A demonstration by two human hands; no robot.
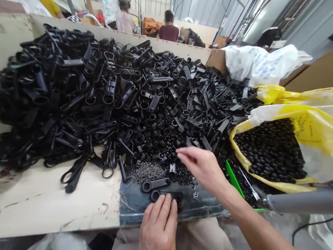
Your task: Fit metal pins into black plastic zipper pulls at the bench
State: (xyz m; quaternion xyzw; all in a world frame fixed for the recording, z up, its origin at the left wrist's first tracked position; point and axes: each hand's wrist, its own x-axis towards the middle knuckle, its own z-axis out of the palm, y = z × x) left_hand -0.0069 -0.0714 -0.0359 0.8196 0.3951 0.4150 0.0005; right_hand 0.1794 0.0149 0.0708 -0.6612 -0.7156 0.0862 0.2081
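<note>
My left hand (161, 226) presses its fingers, held together, over a black plastic handle piece (155, 195) with a ring-shaped end at the mat's front. A second black handle piece (155, 184) lies just behind it. To the right, my right hand (202, 165) reaches into the small black ring parts (164, 156), thumb and forefinger closed at the tips. What the fingertips hold, if anything, is too small to make out. Below them are a heap of small metal screws (148, 172), a pile of tiny black pieces (184, 176) and a few loose pins (195, 194).
A large heap of black plastic parts (90, 93) covers the back of the table (59, 211). At right stand a yellow-white bag (320, 131) of black round pieces, a green plate (233, 179) and a grey powered screwdriver (307, 203). Other people sit beyond the back board.
</note>
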